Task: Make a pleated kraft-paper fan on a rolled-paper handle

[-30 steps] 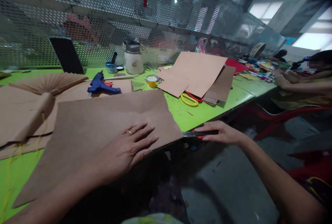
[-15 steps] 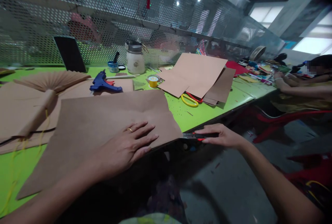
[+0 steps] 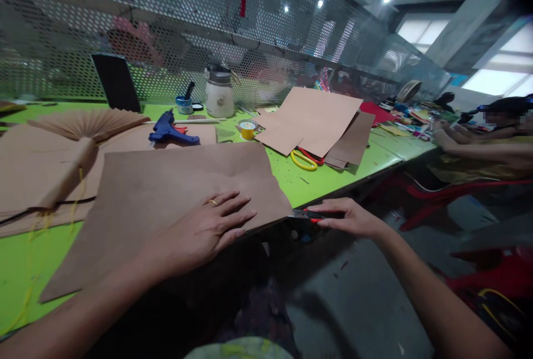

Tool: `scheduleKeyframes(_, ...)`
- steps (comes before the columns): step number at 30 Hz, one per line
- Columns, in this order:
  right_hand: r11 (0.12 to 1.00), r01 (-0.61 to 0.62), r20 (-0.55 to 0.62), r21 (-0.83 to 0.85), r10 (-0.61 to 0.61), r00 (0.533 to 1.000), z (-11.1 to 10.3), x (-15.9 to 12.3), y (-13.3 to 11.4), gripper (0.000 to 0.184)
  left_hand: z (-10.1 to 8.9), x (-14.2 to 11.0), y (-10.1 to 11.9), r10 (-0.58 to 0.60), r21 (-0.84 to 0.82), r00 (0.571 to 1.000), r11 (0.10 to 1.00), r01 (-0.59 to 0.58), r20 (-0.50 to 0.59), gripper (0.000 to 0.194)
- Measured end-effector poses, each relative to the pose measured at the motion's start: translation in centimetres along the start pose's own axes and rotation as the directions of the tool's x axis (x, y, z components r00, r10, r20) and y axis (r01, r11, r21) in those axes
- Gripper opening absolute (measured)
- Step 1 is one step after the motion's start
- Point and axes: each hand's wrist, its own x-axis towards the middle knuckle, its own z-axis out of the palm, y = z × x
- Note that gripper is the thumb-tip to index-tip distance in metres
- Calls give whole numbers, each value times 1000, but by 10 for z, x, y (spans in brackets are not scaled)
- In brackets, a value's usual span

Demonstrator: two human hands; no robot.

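My left hand, a ring on one finger, lies flat with fingers spread on a large brown paper sheet, near its front edge. In my right hand, just past the table edge, is a pair of pliers with a dark metal head and black and red handles. Its jaws meet the sheet's front right corner; whether they pinch the paper is too small to tell. The sheet's right edge looks uneven. Behind it lies a blue glue gun.
A folded-paper fan shape rests on brown sheets at left. More sheets lie at the back right, over yellow-handled scissors. A yellow tape roll, a jar and a dark tablet stand behind. Another person works far right.
The view has shifted slightly. My left hand still rests on the sheet, and the pliers remain at its corner, tilted a little differently.
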Motion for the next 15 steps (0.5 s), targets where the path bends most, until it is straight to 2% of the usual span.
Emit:
scheduleKeyframes(10, 999, -8, 1, -34, 8, 1000, -2, -6, -6, 38, -4, 2, 3, -18, 24, 1000, 1000, 18, 12, 45)
scheduleKeyframes(15, 999, 2, -31, -35, -3, 1000, 1, -9, -5, 37, -2, 1, 2, -2, -10, 1000, 1000, 1, -25, 43)
